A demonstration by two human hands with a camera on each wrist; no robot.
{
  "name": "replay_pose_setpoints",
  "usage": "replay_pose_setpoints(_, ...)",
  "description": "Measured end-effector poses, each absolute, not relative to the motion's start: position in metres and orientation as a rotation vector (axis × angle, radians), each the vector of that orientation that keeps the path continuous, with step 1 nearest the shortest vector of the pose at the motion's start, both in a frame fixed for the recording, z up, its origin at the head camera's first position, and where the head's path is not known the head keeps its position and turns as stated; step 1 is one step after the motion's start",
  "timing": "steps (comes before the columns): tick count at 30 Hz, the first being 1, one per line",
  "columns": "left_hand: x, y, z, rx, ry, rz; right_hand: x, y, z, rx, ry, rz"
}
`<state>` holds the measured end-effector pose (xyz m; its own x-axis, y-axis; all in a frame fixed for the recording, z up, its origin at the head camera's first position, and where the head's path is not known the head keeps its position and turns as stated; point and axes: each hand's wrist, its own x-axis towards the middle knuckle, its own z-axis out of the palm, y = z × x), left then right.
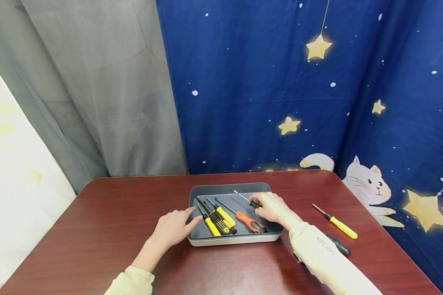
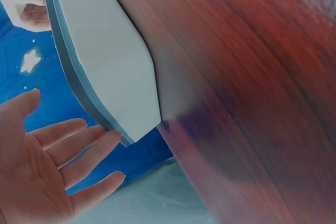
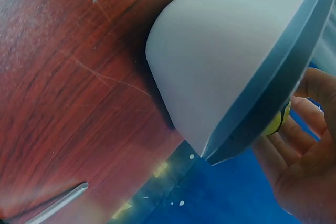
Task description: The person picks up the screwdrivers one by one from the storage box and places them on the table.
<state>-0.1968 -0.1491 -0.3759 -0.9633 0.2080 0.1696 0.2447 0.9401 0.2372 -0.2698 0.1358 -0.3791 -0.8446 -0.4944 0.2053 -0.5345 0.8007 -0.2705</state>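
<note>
My right hand [image 1: 273, 208] grips a screwdriver [image 1: 254, 203] by its black and yellow handle over the right side of a grey tray [image 1: 230, 189]. Its shaft slants up to the left. In the right wrist view, part of the yellow handle [image 3: 274, 124] shows behind the rim, between the fingers. My left hand [image 1: 172, 228] is at the tray's left edge with fingers extended; the left wrist view shows its fingers [image 2: 89, 163] spread, holding nothing. Inside the tray lie an orange and black screwdriver [image 1: 247, 220] and several yellow and black ones, including a dotted handle [image 1: 221, 225].
On the brown table [image 1: 133, 209], right of the tray, lies a yellow-handled screwdriver [image 1: 342, 226]. A black-handled tool [image 1: 340, 246] is partly hidden by the right sleeve. Behind the table hang a grey curtain [image 1: 133, 102] and a blue starry curtain [image 1: 243, 102].
</note>
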Motion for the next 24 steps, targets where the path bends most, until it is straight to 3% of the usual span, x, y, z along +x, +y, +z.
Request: replay_pose_setpoints(24,-0.1979,-0.1497,-0.3780,-0.354,-2.942,-0.385,-0.2609,0.1438,-0.3699,0.855,-2.825,0.488)
